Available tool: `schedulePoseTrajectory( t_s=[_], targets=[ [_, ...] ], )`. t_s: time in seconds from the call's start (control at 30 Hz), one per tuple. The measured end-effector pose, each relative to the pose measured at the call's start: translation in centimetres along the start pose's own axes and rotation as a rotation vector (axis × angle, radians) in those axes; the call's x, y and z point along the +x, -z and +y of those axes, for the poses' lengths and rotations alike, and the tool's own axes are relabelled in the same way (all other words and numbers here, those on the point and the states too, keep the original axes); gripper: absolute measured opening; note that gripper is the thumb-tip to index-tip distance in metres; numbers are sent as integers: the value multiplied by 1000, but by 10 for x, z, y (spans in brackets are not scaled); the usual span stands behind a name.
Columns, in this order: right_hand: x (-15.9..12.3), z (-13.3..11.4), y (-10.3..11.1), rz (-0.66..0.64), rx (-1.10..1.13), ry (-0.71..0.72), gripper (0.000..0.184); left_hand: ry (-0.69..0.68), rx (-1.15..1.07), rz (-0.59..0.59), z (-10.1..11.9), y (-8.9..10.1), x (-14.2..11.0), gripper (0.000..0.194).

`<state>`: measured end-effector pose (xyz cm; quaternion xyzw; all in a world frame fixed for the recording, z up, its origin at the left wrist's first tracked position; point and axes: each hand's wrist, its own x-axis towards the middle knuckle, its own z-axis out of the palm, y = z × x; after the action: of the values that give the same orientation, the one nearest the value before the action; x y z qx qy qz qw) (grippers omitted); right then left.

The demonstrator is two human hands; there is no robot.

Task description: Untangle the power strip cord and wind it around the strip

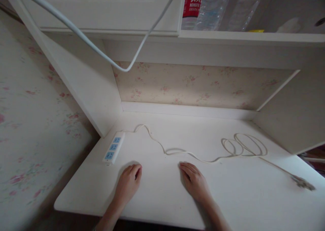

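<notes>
My left hand (pixel 128 183) rests on the white desk (pixel 162 197), loosely curled, with nothing seen in it. Just beyond it lies a white power strip (pixel 114 148) with three blue socket panels, apart from the fingers. On the desk to the right, my right hand (pixel 195 182) also rests with its fingers curled together and holds nothing visible. Past both hands, the strip's thin white cord (pixel 162 148) winds across the desk into loose loops (pixel 250 146) at the right. A brownish, blurred end piece (pixel 302 183) lies at the cord's far right.
A thick white cable (pixel 124 69) hangs in front of the upper cabinet (pixel 114 16). Plastic bottles (pixel 213 9), one with a red label, stand on the open shelf (pixel 254 37). Side panels (pixel 83 78) border the desk, and floral wallpaper (pixel 177 85) shows behind.
</notes>
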<state>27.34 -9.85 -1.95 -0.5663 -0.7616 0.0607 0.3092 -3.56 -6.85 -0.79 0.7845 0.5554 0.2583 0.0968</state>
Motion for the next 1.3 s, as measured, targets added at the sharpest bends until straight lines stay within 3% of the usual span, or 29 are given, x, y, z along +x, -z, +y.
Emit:
schedulePoseTrajectory(
  t_s=[1.07, 1.3],
  targets=[
    [-2, 5, -3, -11, -10, 18, 30, -20, 101, 3, 2, -2, -1, 22],
    [-3, 6, -6, -17, -17, -3, 30, 74, -155, 20, -1, 0, 0, 22]
  ],
)
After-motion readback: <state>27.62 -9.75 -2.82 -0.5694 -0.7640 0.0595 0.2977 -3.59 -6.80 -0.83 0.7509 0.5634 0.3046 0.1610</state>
